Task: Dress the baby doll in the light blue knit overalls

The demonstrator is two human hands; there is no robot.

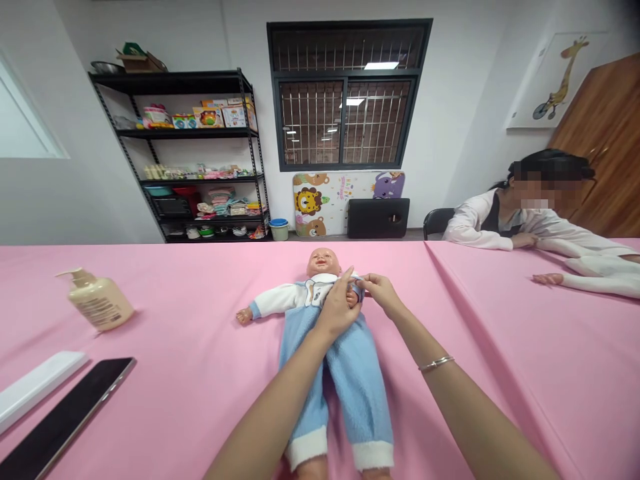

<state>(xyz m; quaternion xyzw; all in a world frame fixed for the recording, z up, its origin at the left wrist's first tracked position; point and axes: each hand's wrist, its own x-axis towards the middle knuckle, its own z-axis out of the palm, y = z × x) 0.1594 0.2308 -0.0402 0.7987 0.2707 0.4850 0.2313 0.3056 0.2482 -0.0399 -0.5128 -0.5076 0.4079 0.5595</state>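
A baby doll (323, 262) lies on its back, head away from me. It wears a blue and white romper (357, 373), and one sleeved arm stretches out to the left. My left hand (337, 310) is closed around the doll's other arm, which is bent over its chest; the doll's small hand (353, 297) shows beside my fingers. On the outer side of that arm, my right hand (383, 293) pinches the blue edge of the sleeve between thumb and fingers. Part of the sleeve is hidden by my hands.
A pump bottle (103, 303) stands on the pink-covered table (190, 373) at left, with a white case (40, 387) and a phone (70, 417) nearer me. At right, another person (480, 220) leans on the table beside a doll's white-sleeved arm (595, 277). A loaded shelf (185, 133) stands behind.
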